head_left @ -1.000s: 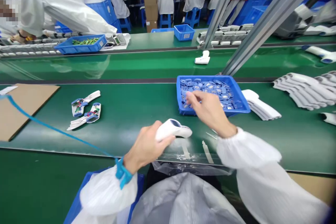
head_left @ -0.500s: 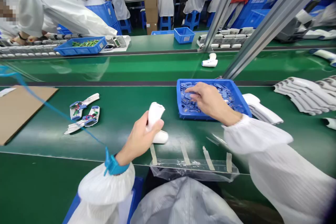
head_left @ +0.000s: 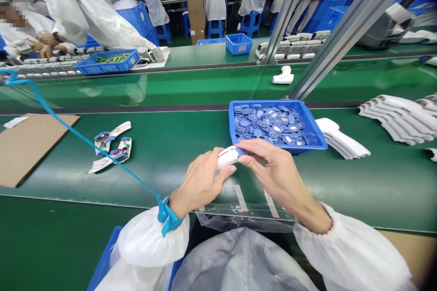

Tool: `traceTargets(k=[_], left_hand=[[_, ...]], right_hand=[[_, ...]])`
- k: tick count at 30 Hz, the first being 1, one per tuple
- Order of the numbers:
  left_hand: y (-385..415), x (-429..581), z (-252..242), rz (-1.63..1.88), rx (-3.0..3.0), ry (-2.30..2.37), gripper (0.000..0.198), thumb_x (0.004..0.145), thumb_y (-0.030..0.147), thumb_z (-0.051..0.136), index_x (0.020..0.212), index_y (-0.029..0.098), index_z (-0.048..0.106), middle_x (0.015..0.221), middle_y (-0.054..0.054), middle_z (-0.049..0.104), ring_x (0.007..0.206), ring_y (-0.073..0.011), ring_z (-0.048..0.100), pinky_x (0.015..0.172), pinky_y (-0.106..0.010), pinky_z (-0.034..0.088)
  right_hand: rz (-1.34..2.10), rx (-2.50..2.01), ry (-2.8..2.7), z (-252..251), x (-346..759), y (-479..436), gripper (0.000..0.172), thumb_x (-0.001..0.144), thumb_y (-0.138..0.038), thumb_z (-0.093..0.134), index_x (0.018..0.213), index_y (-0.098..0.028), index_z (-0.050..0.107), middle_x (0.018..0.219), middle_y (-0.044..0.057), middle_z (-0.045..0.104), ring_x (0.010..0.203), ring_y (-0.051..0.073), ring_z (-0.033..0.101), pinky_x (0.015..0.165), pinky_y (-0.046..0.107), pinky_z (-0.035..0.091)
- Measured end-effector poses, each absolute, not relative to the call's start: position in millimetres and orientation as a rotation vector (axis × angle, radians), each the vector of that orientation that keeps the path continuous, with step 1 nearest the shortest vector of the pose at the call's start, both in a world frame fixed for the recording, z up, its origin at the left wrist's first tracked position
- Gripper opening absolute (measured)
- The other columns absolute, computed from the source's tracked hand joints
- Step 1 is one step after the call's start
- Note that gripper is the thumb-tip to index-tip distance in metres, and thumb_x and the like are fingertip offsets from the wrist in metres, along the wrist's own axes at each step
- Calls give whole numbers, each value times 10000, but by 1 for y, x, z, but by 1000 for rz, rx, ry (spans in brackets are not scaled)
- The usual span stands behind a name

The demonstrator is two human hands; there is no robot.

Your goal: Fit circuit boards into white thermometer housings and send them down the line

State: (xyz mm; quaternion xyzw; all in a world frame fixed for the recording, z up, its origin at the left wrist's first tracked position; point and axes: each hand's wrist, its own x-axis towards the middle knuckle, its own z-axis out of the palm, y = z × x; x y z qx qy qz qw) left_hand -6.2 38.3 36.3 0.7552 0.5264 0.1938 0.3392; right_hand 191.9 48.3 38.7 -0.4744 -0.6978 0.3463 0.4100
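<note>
My left hand (head_left: 205, 175) is closed around a white gun-shaped plastic housing (head_left: 226, 158), whose lower part is hidden by the fingers. At its right end, my right hand (head_left: 273, 163) pinches a small blue plastic cover (head_left: 240, 151) against the housing. Just beyond the hands, a blue tray (head_left: 321, 146) holds many loose blue covers (head_left: 262, 125). A blue wrist strap (head_left: 169, 218) with a coiled cord circles my left wrist.
Opened housings with wired boards (head_left: 119, 150) lie on the green bench at left, beside a cardboard sheet (head_left: 37, 145). White shells (head_left: 341, 138) lie right of the tray, more (head_left: 399, 118) farther right. A metal post (head_left: 344, 41) slants behind. Co-workers sit across the line.
My right hand has left the tray with a blue cover and come to the housing. My left hand has shifted slightly right, turning the housing sideways.
</note>
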Motion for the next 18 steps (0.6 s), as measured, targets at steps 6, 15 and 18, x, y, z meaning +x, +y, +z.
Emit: traceTargets(k=[6,15,18], left_hand=[[37,1,24,669,2256,1378,315,1055,366,372,1201,201,598,1049,-54,723,847,-201,628,787,-364,369],[39,8,18,549,2484,1299,262,1030,323,436,1068,163,641,946,-61,730,829,-217,635,829,-405,355],[40,3,26,648,2282,1342,236,1023,329,477,1133,176,620,1043,-54,723,903,-212,631,876,-388,371]], right_hand=[[575,-1181,-1982,35,187,42,254,996,-269,517,1170,-232,700,970,73,642,854,189,633,758,330,534],[885,-1333,-1721,4,194,24,264,1006,-380,500,1153,-237,667,1030,69,597,907,186,593,816,337,508],[1283,-1422,-1358,3,200,26,422,935,-521,584,1228,-219,625,1015,67,653,875,188,617,814,359,522]])
